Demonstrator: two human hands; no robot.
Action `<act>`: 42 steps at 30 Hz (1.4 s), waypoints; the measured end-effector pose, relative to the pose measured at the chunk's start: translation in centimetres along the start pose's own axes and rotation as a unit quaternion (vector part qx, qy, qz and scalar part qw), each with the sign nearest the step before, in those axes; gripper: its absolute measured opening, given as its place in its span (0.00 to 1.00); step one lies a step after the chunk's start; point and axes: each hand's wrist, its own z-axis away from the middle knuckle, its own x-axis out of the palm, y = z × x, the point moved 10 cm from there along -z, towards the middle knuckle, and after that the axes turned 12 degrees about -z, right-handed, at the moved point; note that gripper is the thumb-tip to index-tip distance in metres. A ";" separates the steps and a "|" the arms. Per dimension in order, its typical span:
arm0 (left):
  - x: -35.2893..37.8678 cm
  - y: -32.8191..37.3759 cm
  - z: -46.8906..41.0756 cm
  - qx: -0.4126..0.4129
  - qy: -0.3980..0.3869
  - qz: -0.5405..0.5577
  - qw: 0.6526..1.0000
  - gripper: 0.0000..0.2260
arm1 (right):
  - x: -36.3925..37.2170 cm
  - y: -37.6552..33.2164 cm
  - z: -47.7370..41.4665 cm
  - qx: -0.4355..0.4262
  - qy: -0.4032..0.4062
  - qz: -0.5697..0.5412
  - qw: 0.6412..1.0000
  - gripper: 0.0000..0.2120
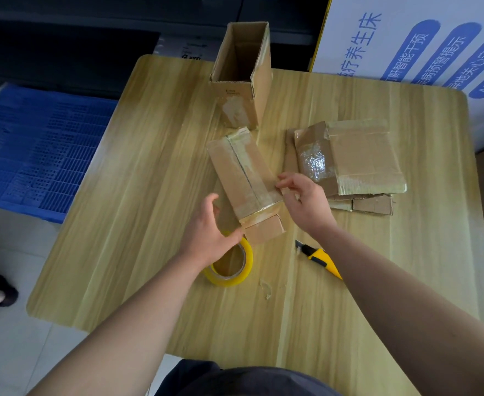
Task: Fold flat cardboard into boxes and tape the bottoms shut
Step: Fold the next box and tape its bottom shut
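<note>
- Head view, the step: a brown box lies on its side near the middle of the wooden table, with the taped seam of its bottom facing up; the job in hand appears to be smoothing down the tape ends.
- Doing it well, as a judgement: each tape end should probably be rubbed flat over the box's edge, from the seam outward, so no wrinkle or loose tab lifts; the other hand should steady the box so it does not slide.
- Right hand: reaches in from the near right corner, fingers bent, thumb and forefinger pinching the box's right-hand edge where the tape wraps over.
- Left hand: comes from the near left, fingers spread and loosely curved, gripping nothing; its thumb tip touches the box's near end; the palm hovers over the tape roll.
- Nearby: a yellow knife lies just beside the right forearm; a stack of flat cardboard sits toward the right edge; an upright open box stands at the far edge.
</note>
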 end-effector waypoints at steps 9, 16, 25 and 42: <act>7.3 -1.5 3.8 0.005 -0.156 -0.248 0.956 0.55 | 4.4 -2.1 -1.5 0.029 -0.099 0.084 0.991 0.37; 4.5 -5.3 4.0 -0.091 -0.107 -0.131 0.981 0.53 | 5.2 0.9 0.5 0.131 -0.119 0.027 0.984 0.38; -2.9 -4.8 2.7 -0.154 -0.024 0.196 0.968 0.54 | 5.1 1.5 7.6 0.156 -0.098 0.046 0.982 0.38; -2.5 0.0 7.6 -0.004 -0.114 0.047 0.992 0.47 | 1.9 0.5 17.9 0.142 -0.015 0.061 0.988 0.17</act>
